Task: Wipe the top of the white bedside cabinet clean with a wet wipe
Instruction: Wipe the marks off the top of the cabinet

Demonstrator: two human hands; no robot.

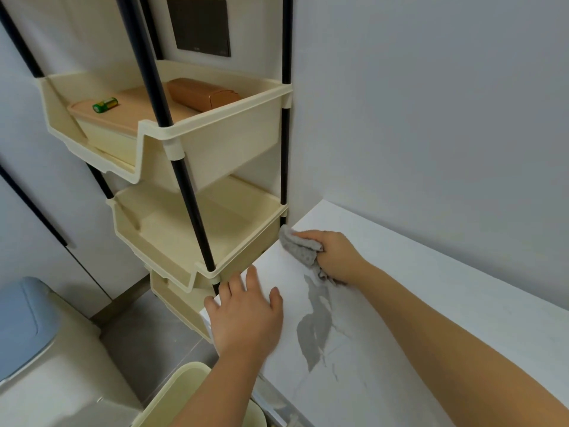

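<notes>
You're mid-wipe: your right hand [334, 255] has its grip closed around the bunched grey wet wipe [300, 248], pressed on the white cabinet top [431, 303] at its far left corner, beside the cream shelf rack [191, 192]. Your left hand [246, 315] lies open and flat at the near edge, bracing. Next, I'd say, sweep towards the grey marks [314, 331].

Right hand [334, 255] grips wipe [300, 246] on cabinet top [431, 303].
</notes>
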